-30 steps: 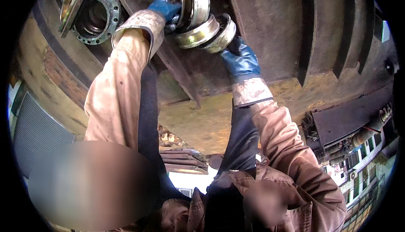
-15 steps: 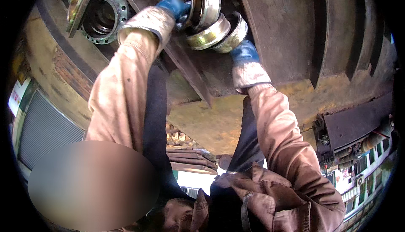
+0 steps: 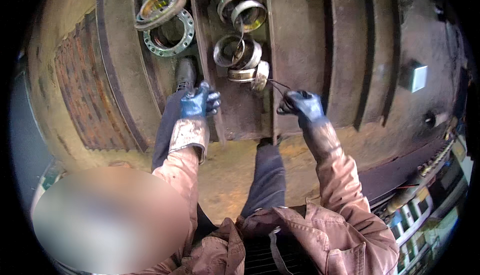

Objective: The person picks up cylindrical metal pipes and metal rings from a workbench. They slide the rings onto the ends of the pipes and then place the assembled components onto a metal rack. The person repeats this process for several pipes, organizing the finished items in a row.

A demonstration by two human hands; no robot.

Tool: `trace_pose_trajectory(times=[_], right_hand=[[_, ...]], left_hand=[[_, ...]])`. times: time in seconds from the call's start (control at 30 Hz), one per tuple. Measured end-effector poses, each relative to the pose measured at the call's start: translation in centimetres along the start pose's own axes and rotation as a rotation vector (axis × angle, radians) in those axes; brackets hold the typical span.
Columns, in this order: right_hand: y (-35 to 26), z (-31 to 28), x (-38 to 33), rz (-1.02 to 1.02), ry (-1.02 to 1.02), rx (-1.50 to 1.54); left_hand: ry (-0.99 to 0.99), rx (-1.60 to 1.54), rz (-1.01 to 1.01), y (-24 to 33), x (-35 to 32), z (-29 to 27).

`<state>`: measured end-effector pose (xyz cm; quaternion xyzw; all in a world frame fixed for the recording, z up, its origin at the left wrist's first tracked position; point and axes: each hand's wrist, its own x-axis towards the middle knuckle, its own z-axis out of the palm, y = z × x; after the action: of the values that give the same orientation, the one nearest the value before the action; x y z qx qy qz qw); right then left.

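Several silvery metal rings (image 3: 245, 61) lie together on the dark ribbed metal surface, some tilted against each other. A dark wire (image 3: 278, 85) runs out from beside them. My right hand (image 3: 304, 106), in a blue-coated glove, is closed around the end of this wire, to the right of and nearer than the rings. My left hand (image 3: 198, 101), gloved the same way, hovers left of and nearer than the rings with nothing in it, fingers bent and apart. Beyond lie more metal rings (image 3: 248, 15), with a thin wire hanging across from them.
At the far left, a flange with bolt holes (image 3: 169, 50) lies by a rusty round disc (image 3: 159, 9). Raised metal ribs (image 3: 272, 60) cross the surface. A rusty plate (image 3: 90, 90) is at the left, a pale box (image 3: 419, 78) at the right. My boot (image 3: 185, 72) stands near the flange.
Both hands have come off the rings and drawn back nearer to me. My right hand now grips the wire; my left hand has let go. The view has shifted, showing more of the surface.
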<state>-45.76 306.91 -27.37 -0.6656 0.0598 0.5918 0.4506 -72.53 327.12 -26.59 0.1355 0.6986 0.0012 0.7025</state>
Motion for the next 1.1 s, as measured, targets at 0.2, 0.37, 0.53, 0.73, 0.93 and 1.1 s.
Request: trace_pose_trajectory(times=[0.2,0.37,0.53,0.73,0.93,1.1], right_hand=[[-25.3,8.6,-7.3,-0.351,-0.074,0.141],[-43.3,11.9,-12.1,-0.514,-0.895,0.185],[-45.3,17.0,-18.7,-0.531,-0.057,-0.083],[-47.5,8.6,-16.4,-0.475,0.232,-0.535],[-49.0,-2.2,-11.3,-0.325,0.63,-0.973],[-40.5,-5.2,-9.9,-0.671,0.176,0.383]], left_hand=[[-0.145,-0.125,0.008,-1.9,-9.6,0.2],[-1.309,-0.686,-0.067,-4.5,-7.7,-4.3],[-0.073,-0.275,0.119,-1.6,-18.2,-5.6],[-0.282,-0.377,0.144,-1.6,-19.5,-3.2],[-0.154,-0.258,0.15,-2.2,-20.8,-0.7],[-0.117,-0.199,0.169,-3.8,-20.3,-0.9]])
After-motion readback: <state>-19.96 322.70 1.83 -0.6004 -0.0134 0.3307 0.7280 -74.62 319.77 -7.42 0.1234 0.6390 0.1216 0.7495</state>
